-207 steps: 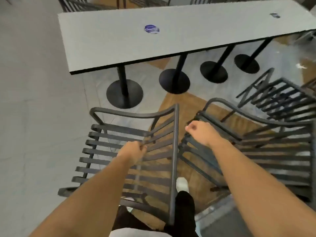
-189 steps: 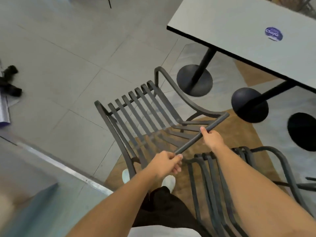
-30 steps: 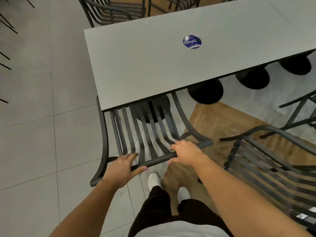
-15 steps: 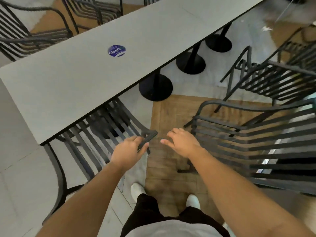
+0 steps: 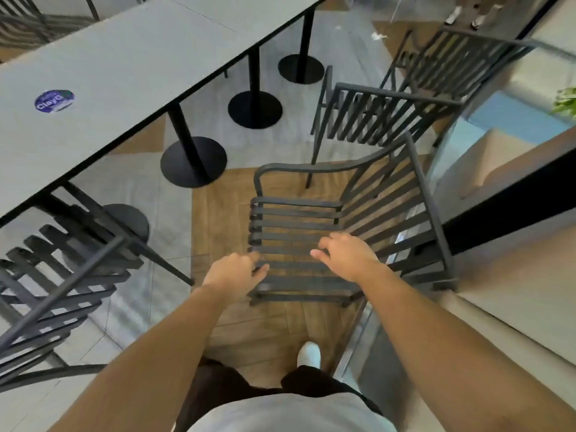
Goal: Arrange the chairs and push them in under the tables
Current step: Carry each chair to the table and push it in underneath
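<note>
Both hands are reaching over the slatted seat of the nearest chair [image 5: 299, 244], which is standing on the wooden floor patch, turned side-on and well apart from the counter [image 5: 131, 67]. The left hand [image 5: 233, 274] is hovering at the seat's near-left corner with fingers loosely spread; whether it is touching the slats is hard to tell through the blur, and it is gripping nothing plainly. The right hand [image 5: 346, 255] is hanging open above the middle slats, fingers relaxed and holding nothing. To do this step well, I judge the hands should be taking the backrest rail or an armrest, not the seat slats, then turning the chair to face the counter edge before sliding it straight in between the pedestal bases [image 5: 193, 162], keeping the legs from catching them. Another chair [image 5: 62, 269] at the left is sitting already tucked partly under the counter, and a third chair [image 5: 374, 116] is waiting beyond. A round blue sticker [image 5: 53, 101] on the counter is reading roughly "ClayG".
</note>
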A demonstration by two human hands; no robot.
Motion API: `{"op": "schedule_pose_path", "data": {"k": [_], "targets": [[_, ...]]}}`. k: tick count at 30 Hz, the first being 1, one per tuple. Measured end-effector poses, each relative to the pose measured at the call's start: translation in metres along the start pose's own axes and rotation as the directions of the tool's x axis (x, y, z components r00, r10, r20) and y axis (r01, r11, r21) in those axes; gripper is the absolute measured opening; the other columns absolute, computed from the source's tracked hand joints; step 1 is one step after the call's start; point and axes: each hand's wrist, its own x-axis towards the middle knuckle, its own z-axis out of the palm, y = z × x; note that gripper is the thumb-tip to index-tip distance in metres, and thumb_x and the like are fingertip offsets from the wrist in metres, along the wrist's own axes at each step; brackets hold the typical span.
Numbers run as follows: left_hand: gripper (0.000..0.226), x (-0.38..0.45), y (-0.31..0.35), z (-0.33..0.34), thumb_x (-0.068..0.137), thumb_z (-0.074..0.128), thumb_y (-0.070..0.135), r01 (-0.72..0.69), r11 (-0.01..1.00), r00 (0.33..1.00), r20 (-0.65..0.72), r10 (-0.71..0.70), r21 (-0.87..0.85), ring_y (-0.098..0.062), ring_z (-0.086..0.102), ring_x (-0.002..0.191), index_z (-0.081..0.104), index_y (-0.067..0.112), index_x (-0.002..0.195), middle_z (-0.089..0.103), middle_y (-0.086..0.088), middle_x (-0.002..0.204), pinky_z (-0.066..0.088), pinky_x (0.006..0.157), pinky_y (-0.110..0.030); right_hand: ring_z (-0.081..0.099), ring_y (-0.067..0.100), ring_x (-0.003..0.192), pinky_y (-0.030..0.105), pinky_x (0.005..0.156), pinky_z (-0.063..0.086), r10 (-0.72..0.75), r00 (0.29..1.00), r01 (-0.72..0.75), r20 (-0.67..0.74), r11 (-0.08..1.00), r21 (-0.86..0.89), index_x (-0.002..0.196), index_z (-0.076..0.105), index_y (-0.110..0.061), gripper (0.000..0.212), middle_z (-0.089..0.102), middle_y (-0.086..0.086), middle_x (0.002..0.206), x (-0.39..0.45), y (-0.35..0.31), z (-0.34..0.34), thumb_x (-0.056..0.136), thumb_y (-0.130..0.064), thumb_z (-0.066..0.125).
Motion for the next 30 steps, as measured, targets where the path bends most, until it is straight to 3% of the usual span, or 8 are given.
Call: {"op": "schedule_pose_path", "data": {"k": [6,9,18,30], "targets": [[0.049,0.04,0.099,0.02,0.104,0.038,0.06,-0.113,0.991,0.991,0.065,0.118,-0.068,-0.017,0.068,0.095,0.058,0.028,0.135,0.073,0.008,0.1,0.059,0.083,-0.041,0.056,0.03,0.114,0.043,0.091,0.047,0.1,0.995,-0.101,0.019,0.994,0.049,0.121,0.063,-0.019,0.046,0.062,0.005,0.119,-0.038,0.111,0.001,0.106,-0.051,0.034],[0.049,0.058,0.126,0.019,0.105,0.037,0.059,-0.172,0.984,0.98,0.093,0.176,-0.05,-0.02,0.067,0.102,0.057,0.027,0.136,0.073,0.006,0.11,0.058,0.086,-0.042,0.057,0.03,0.11,0.042,0.089,0.047,0.133,0.991,-0.134,0.014,0.987,0.092,0.116,0.065,-0.017,0.045,0.063,0.006,0.114,-0.043,0.14,-0.001,0.106,-0.05,0.036],[0.05,0.127,0.151,0.006,0.106,0.036,0.058,-0.256,0.966,0.939,0.229,0.256,-0.028,-0.024,0.065,0.105,0.056,0.027,0.14,0.07,0.002,0.12,0.057,0.089,-0.043,0.058,0.026,0.109,0.042,0.089,0.05,0.282,0.959,-0.279,0.006,0.943,0.183,0.123,0.064,-0.017,0.043,0.063,0.005,0.116,-0.04,0.185,-0.012,0.106,-0.048,0.038],[0.047,0.166,0.185,-0.006,0.107,0.036,0.055,-0.307,0.951,0.935,0.174,0.31,-0.04,-0.024,0.064,0.108,0.059,0.025,0.135,0.069,0.003,0.12,0.052,0.087,-0.037,0.062,0.021,0.104,0.03,0.082,0.049,0.321,0.944,-0.297,-0.076,0.927,0.228,0.124,0.064,-0.022,0.039,0.065,0.001,0.115,-0.009,0.24,-0.039,0.105,-0.049,0.044]]}}
